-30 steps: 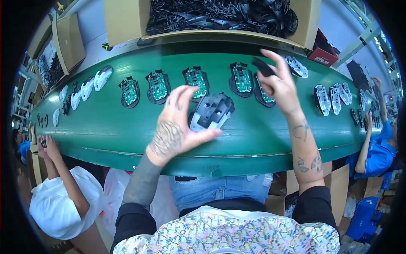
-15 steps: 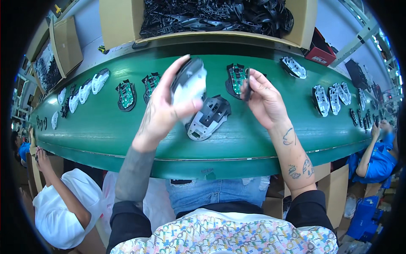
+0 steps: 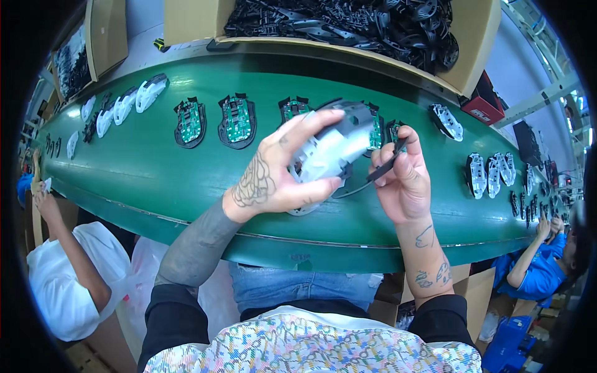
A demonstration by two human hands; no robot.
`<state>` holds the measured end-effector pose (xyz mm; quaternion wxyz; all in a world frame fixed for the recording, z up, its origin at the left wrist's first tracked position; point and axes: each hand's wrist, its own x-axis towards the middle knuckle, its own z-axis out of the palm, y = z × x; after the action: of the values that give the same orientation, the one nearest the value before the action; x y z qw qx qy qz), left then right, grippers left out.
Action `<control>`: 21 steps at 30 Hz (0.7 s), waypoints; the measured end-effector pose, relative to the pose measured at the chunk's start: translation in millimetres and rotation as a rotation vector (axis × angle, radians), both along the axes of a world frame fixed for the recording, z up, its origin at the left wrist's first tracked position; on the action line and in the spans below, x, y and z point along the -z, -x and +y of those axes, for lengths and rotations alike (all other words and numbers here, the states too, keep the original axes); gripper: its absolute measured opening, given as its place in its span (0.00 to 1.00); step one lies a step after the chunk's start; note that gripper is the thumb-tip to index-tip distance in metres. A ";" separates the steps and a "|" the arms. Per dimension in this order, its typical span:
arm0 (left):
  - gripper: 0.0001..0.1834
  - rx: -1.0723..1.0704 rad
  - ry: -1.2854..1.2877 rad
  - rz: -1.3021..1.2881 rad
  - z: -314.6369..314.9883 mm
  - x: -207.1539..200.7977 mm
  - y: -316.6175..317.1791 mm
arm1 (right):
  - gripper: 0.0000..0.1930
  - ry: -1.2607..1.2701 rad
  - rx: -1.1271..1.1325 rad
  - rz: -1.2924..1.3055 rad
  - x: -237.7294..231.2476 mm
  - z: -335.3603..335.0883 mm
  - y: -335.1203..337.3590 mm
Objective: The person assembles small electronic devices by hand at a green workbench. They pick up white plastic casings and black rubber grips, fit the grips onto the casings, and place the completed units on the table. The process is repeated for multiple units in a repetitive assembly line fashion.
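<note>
Left hand (image 3: 268, 179): fingers and thumb curved wide around a white shell (image 3: 341, 148), held above the green table (image 3: 155, 177). Right hand (image 3: 405, 186): fingertips pinched on a black strip (image 3: 387, 169), just beside the shell. Circuit boards (image 3: 237, 122): row, farther back. Carton (image 3: 189, 23): beyond the table, containing black parts (image 3: 317, 26).

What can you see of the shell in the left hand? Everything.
The shell looks like plastic: curved, whitish over its middle, with dark grey at its upper-right end. Motion blur hides finer detail. The left hand grips it between thumb and fingers, above the green work surface. Whether it touches the part beneath, I can't tell.
</note>
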<state>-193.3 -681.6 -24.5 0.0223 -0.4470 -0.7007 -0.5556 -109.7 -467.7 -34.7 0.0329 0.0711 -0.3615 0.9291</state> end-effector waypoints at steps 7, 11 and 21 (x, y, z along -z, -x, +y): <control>0.48 0.095 0.072 -0.084 -4.2 -6.3 -6.1 | 0.23 -0.124 0.115 -0.101 -3.5 -20.3 -1.3; 0.46 -0.014 0.114 -0.040 -6.0 -4.3 -3.6 | 0.22 -0.169 0.188 -0.083 -3.9 -19.9 2.6; 0.46 -0.005 0.135 -0.018 -9.7 -2.9 -7.2 | 0.22 -0.475 0.297 -0.114 -4.4 -28.9 3.8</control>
<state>-186.1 -691.3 -21.6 -0.0129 -0.4409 -0.7378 -0.5109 -113.5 -496.6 -30.3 0.1308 -0.0293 -0.5766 0.8059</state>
